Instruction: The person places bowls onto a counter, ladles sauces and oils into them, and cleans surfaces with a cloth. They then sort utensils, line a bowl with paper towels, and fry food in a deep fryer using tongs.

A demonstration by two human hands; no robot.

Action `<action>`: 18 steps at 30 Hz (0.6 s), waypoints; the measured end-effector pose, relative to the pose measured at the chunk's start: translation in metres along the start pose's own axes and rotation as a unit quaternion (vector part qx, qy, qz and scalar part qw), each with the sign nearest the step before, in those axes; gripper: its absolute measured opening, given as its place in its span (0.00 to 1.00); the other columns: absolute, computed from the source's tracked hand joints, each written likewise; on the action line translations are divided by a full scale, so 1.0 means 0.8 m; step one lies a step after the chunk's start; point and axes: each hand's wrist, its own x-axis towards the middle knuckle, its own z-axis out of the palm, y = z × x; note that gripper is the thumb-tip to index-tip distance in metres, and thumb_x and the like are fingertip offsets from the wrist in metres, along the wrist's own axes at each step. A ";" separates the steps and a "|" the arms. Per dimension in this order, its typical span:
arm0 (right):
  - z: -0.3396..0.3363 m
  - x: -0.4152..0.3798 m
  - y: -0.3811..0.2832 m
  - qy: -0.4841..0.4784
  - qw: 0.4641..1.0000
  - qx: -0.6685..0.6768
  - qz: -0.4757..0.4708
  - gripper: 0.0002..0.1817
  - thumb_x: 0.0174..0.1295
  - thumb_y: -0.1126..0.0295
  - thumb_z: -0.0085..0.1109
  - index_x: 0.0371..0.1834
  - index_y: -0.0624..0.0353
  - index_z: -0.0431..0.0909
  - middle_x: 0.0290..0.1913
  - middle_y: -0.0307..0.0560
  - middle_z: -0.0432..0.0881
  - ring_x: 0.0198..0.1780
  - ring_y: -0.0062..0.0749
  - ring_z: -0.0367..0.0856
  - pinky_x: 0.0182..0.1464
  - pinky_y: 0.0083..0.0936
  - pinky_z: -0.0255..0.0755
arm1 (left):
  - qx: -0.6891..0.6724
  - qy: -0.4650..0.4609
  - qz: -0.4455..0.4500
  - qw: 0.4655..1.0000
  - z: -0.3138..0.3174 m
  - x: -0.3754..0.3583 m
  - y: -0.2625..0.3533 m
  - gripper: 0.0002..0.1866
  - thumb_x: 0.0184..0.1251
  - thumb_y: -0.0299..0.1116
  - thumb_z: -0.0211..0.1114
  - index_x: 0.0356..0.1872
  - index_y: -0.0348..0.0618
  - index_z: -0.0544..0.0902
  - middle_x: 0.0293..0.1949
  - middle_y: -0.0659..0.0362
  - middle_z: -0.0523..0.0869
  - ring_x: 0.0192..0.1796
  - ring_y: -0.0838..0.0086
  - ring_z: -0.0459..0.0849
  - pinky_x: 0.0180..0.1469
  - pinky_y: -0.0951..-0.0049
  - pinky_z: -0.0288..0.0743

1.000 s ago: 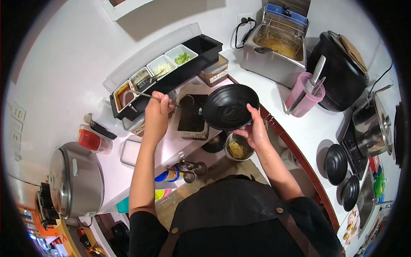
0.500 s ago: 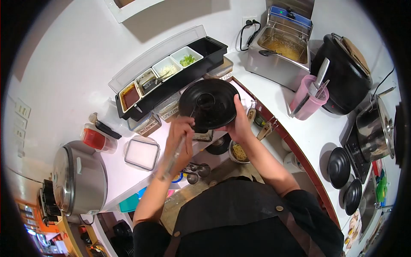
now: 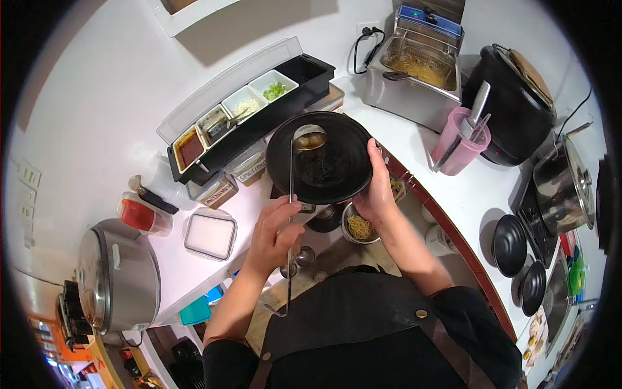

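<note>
Your left hand (image 3: 267, 241) has its fingers curled round a long-handled silver metal ladle (image 3: 309, 139), long axis pointing away from you, cup over the wide round black bowl (image 3: 350, 165). Bowl's just past those fingers; your right hand (image 3: 381, 196), nearer, grips its rim.

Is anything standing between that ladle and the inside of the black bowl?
Nothing visible: the left hand holds the ladle with its scoop over the open black bowl, and the right hand is at the bowl's outer side.
</note>
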 end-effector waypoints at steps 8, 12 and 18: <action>-0.057 -0.046 0.002 0.107 0.993 0.049 -0.004 0.29 0.65 0.46 0.42 0.56 0.60 0.69 0.45 0.45 0.81 0.38 0.30 0.84 0.33 0.24 0.82 | -0.078 0.230 -0.262 0.934 0.021 0.018 -0.001 0.07 0.72 0.30 0.43 0.37 0.37 0.65 0.43 0.49 0.70 0.45 0.67 0.74 0.52 0.65 0.72; -0.096 -0.096 -0.006 0.203 0.977 0.044 -0.045 0.27 0.65 0.49 0.44 0.56 0.59 0.69 0.46 0.44 0.81 0.38 0.26 0.83 0.33 0.20 0.80 | 0.010 0.103 -0.303 0.947 0.062 -0.036 -0.030 0.05 0.70 0.27 0.49 0.37 0.35 0.69 0.42 0.51 0.73 0.46 0.66 0.74 0.50 0.66 0.69; -0.160 -0.153 -0.024 0.386 0.911 0.021 -0.141 0.19 0.63 0.56 0.48 0.45 0.61 0.71 0.34 0.45 0.80 0.29 0.26 0.81 0.19 0.19 0.74 | 0.129 0.036 -0.325 0.936 0.109 -0.050 -0.024 0.05 0.66 0.31 0.55 0.34 0.39 0.74 0.44 0.50 0.74 0.47 0.60 0.71 0.52 0.61 0.63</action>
